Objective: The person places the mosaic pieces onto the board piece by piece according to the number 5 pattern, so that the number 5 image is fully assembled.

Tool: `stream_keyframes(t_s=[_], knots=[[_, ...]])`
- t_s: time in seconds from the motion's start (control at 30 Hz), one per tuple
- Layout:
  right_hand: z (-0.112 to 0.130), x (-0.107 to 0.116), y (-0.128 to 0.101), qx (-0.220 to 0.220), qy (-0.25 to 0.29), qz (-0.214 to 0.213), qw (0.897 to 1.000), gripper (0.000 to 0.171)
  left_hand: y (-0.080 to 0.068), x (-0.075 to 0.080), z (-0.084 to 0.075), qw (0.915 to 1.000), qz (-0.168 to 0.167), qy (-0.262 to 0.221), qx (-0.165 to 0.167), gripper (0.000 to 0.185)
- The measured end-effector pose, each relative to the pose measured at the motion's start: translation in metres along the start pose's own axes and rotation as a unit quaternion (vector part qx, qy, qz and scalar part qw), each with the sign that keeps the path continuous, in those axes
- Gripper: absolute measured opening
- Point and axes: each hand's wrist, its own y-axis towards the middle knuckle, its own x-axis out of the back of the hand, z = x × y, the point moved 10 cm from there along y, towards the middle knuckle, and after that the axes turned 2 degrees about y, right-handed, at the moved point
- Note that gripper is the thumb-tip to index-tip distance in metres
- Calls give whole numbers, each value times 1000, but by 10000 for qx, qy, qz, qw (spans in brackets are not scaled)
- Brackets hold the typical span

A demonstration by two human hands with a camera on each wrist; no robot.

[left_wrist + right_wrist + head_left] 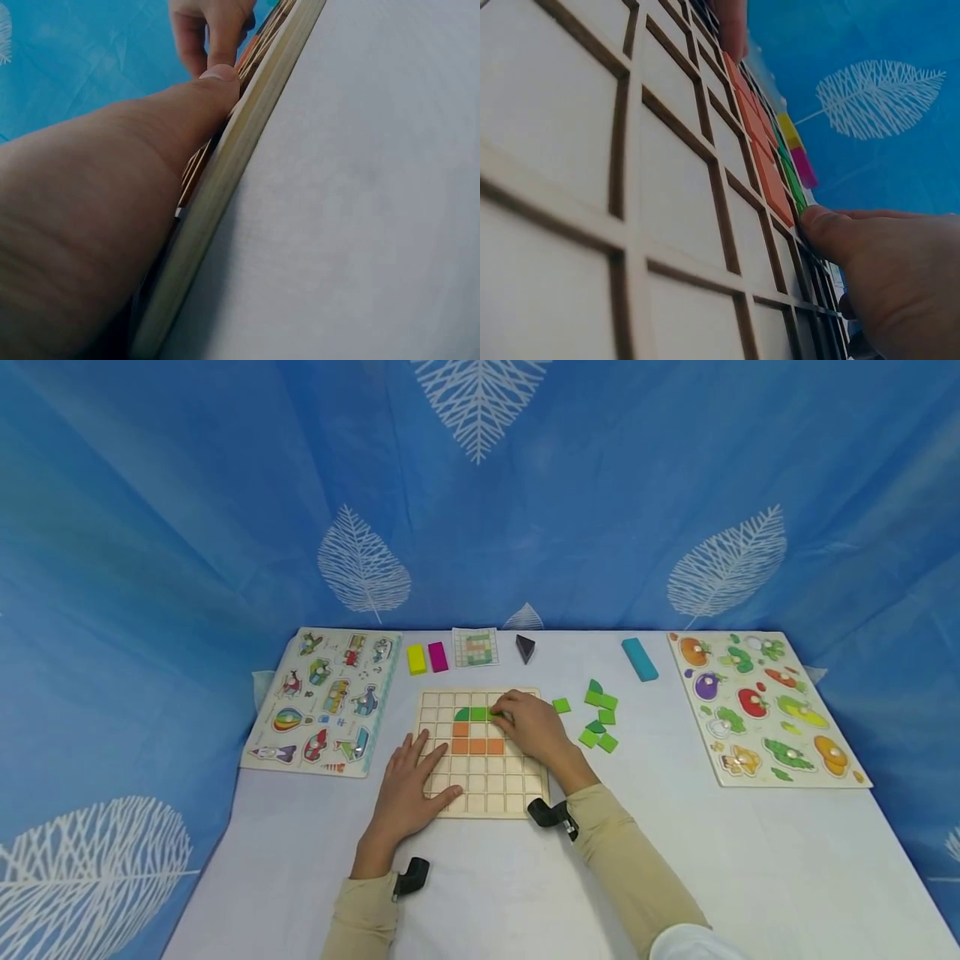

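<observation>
A wooden grid board (476, 782) lies on the table with orange square tiles (478, 746) and green tiles (477, 714) in some of its cells. One of the greens, at the left end of its row, is a darker piece with a curved side. My left hand (405, 789) rests spread on the board's left side, thumb along the near edge; in the left wrist view the thumb (187, 112) lies over the rim. With my right hand (536, 727) I pinch a small green tile (494, 714) at the right end of the green row, mostly hidden by the fingers.
Several loose green tiles (588, 738) lie right of the board. Behind it are a yellow block (417, 659), a magenta block (438, 657), a pattern card (476, 647), a dark triangular block (525, 648) and a teal block (640, 660). A vehicle puzzle (321, 702) and vegetable puzzle (768, 710) flank them.
</observation>
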Motion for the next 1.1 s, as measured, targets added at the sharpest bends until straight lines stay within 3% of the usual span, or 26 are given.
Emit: stream_keyframes(t_s=[0.27,0.47,0.6,0.83,0.97,1.1], knots=[[-4,7,-6,-56,-130,-150,9998,22,2,-4,-2,9999,125,-58,71,78],[-16,17,-26,-179,-173,-339,9991,21,2,-6,-4,9998,146,-57,98,78],[-31,32,-60,-333,-17,-974,9947,19,0,-4,-4,9999,121,-18,99,78],[-68,65,-131,-796,216,-2371,9680,17,-1,1,-3,10000,-2,10,79,77],[-98,69,-154,-1414,303,-2317,9620,25,0,0,-1,9999,32,3,113,77],[-114,64,-160,-1785,289,-1967,9637,29,0,0,0,9998,95,13,166,78]])
